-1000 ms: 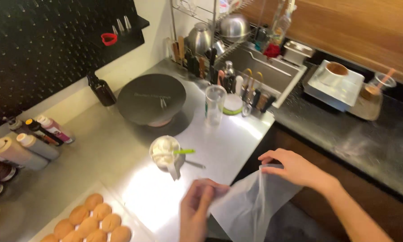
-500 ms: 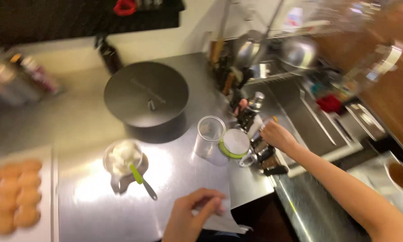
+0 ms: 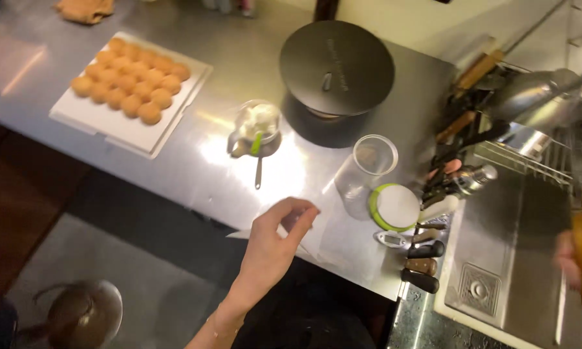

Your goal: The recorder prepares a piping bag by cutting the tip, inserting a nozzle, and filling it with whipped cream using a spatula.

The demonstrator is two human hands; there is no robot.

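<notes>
Left hand [image 3: 275, 242] sits at the near edge of the steel worktop [image 3: 239, 58], thumb and fingertips pinched shut on a thin clear plastic sheet [image 3: 307, 249]. The sheet lies flat on the worktop, just nearer the viewer than the clear plastic cup [image 3: 368, 168], with one pale corner poking out beyond the near edge on the far side of the hand from the cup.

Handling, judged: the sheet looks very light, limp and slick, likely to fold or slide. Best taken at an edge or corner with a fingertip pinch, as here.

Right hand [image 3: 579, 255] is well to the sink side of the cup, over the sink [image 3: 491, 258], heavily blurred. Something yellowish shows at it; cannot tell whether the grip is closed.

Beside the cup toward the sink: a small round white scale with green rim [image 3: 396, 207]. Behind the cup: a dark round turntable [image 3: 336, 68]. Away from the sink: a small bowl of cream with a green-handled tool [image 3: 257, 129], then a white tray of round brown shells [image 3: 129, 90].
</notes>
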